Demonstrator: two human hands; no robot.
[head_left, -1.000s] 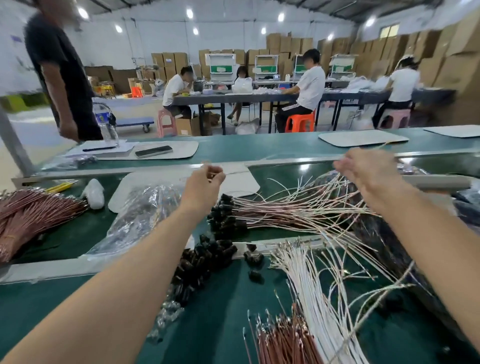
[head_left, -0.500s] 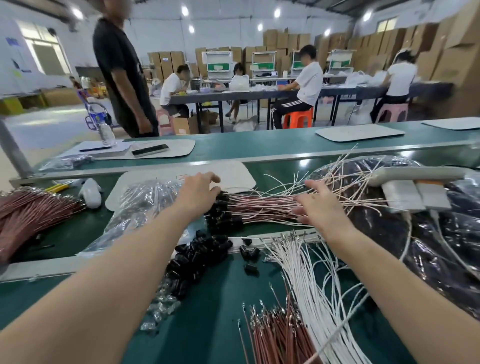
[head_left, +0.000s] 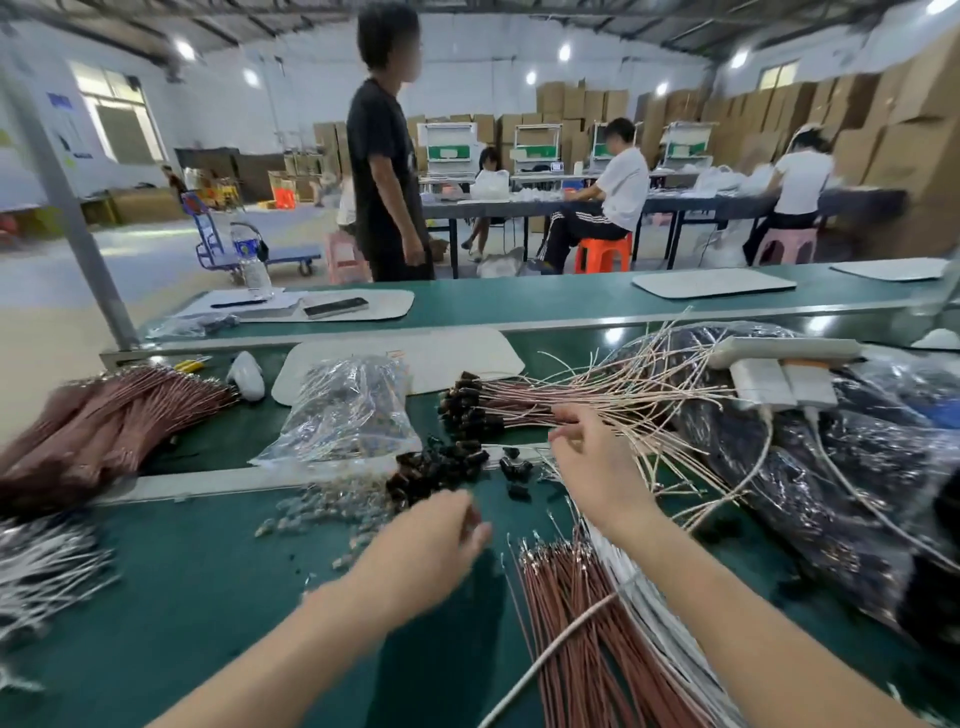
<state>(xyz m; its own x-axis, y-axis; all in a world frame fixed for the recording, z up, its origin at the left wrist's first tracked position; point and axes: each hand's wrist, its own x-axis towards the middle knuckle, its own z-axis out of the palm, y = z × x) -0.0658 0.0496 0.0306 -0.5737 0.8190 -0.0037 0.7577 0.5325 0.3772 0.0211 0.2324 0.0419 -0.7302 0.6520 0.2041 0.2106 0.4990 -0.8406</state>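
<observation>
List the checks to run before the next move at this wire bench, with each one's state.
1. Left hand free to pick: cannot tell, its curled fingers are blurred.
2. Loose black connectors within reach: ok, the pile lies just beyond the left hand.
3. Right hand holding a wire: cannot tell, its fingers curl at the capped wire bundle.
4. Brown terminal wires nearby: ok, beside the right forearm.
5. Bundle tidy: not ok, far ends splay.

Two hands (head_left: 431, 530) (head_left: 592, 462) — one phone (head_left: 336, 306), one bottle (head_left: 254, 265)
</observation>
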